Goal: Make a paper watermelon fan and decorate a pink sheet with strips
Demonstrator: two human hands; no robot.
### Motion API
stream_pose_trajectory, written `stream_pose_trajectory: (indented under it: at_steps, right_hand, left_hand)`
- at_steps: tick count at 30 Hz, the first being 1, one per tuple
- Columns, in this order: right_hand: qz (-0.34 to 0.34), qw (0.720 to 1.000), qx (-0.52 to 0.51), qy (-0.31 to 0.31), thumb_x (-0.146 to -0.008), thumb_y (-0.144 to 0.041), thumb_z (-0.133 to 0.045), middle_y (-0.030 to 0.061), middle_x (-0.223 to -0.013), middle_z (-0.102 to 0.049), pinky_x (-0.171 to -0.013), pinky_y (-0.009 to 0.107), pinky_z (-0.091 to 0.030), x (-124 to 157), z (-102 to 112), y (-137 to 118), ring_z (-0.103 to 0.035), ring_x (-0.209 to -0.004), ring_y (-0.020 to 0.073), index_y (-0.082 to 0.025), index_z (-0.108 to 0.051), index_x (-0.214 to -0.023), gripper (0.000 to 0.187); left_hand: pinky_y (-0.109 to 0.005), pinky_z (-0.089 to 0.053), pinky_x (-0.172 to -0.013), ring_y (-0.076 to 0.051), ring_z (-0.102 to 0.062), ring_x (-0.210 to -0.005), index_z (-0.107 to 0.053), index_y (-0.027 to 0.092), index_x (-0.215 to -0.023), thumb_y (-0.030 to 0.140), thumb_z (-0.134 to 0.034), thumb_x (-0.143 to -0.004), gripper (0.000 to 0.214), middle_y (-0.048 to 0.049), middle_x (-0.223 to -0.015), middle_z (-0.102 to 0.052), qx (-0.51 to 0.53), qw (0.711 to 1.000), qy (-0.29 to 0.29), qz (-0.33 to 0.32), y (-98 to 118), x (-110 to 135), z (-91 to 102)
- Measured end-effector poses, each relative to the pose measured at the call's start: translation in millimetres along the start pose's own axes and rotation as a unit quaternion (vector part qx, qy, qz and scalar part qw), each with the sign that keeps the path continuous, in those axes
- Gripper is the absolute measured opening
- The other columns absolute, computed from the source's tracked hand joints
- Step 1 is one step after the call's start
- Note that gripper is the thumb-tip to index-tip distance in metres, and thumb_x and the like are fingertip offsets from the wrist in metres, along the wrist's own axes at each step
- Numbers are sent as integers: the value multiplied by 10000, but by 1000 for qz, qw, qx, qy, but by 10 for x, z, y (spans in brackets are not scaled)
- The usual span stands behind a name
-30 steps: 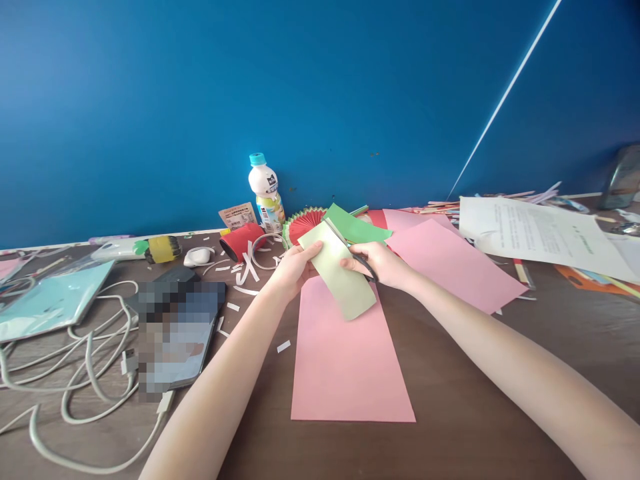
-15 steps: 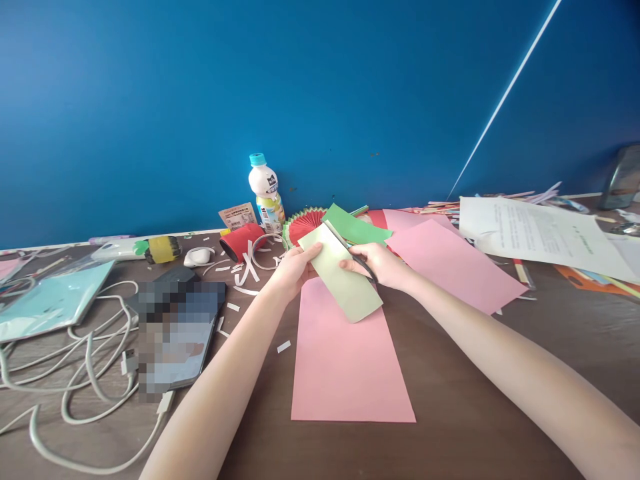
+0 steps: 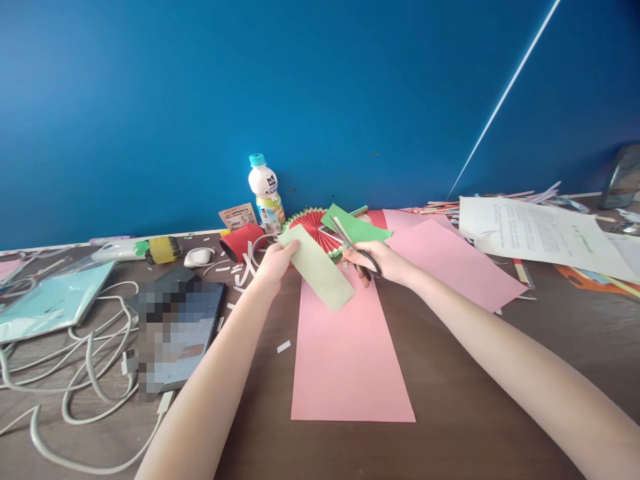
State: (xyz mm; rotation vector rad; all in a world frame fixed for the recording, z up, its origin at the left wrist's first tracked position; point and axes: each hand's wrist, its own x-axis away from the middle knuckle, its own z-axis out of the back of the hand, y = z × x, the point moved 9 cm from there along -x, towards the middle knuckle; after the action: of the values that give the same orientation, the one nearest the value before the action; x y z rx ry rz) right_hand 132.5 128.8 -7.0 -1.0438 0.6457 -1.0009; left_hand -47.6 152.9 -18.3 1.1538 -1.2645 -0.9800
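Between the thumb and fingers of my left hand [image 3: 279, 264] is one end of a pale green strip of paper [image 3: 320, 270], which slants down to the right. My right hand [image 3: 375, 261] is closed round the dark handles of a pair of scissors [image 3: 343, 233], whose blades point up and left, apart from the strip. Below both hands a pink sheet of paper [image 3: 350, 360] lies flat on the table. Behind them sit a red pleated paper fan [image 3: 315, 227] with a green edge and a brighter green piece of paper [image 3: 357, 225].
A bottle [image 3: 267, 193] stands against the blue wall, beside a red cup-like tube [image 3: 243, 241] lying on its side. White scraps, a phone [image 3: 193, 340] and looped cables lie left. More pink paper [image 3: 455, 263] and a printed sheet [image 3: 545, 233] lie right.
The pale green paper has moved left with my left hand, and my right hand has come away from it. The scissors, mostly hidden before, now show clearly in my right hand.
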Motion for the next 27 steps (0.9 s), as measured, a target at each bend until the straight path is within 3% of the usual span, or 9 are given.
stream_pose_trajectory:
  at_steps: [5,11,13,17,20,23,27]
  right_hand:
    - [-30,998,-4,-56,-769,-624,-467,-29,-502,-516,-373,209,-233,50,52,19,-496,-386,91,-151,-538,-833,482]
    - [-90,959,-66,-261,-769,-585,-498,15,-650,-601,-416,203,-331,277,-147,42,-546,-510,104,-168,-536,-972,465]
    - [-100,949,-45,-295,-744,-547,-548,38,-706,-615,-445,205,-369,339,-182,15,-573,-618,127,-163,-584,-978,451]
    - [-102,957,84,-257,-666,-442,-647,83,-941,-631,-521,221,-410,323,-78,-18,-582,-832,183,-182,-630,-1051,466]
    - [-83,950,199,-227,-581,-390,-703,71,-1078,-598,-634,254,-431,302,13,-58,-562,-942,229,-222,-639,-1060,512]
    - [-106,914,334,-207,-564,-394,-681,72,-1046,-582,-706,311,-428,316,92,-30,-507,-1028,291,-247,-612,-1092,552]
    - [-132,872,429,-196,-579,-333,-624,78,-1017,-548,-708,334,-419,344,110,-23,-439,-1073,317,-254,-591,-1034,463]
  left_hand:
    - [-323,-516,-663,-218,-641,-803,-606,163,-898,152,-540,-661,246,-73,-921,-664,-29,997,75,-22,117,-67,314]
    - [-324,-488,-707,-229,-618,-827,-600,171,-883,130,-539,-614,278,-71,-895,-653,-105,988,96,-66,232,-94,540]
    - [-333,-465,-778,-241,-598,-888,-594,188,-874,114,-549,-596,291,-66,-917,-642,-140,978,121,-99,303,-83,628]
    - [-384,-434,-827,-286,-573,-904,-550,228,-1021,77,-540,-600,447,-79,-873,-617,-257,941,171,-139,416,-34,725]
    - [-432,-437,-796,-317,-577,-883,-455,225,-1188,69,-494,-638,572,-104,-873,-604,-368,903,159,-157,455,-12,633]
    - [-459,-421,-842,-332,-531,-1017,-373,175,-1267,51,-452,-662,623,-151,-1068,-566,-464,848,138,-216,517,32,449]
    - [-479,-383,-910,-346,-422,-1158,-334,129,-1301,72,-471,-686,632,-187,-1222,-466,-529,784,175,-273,604,140,310]
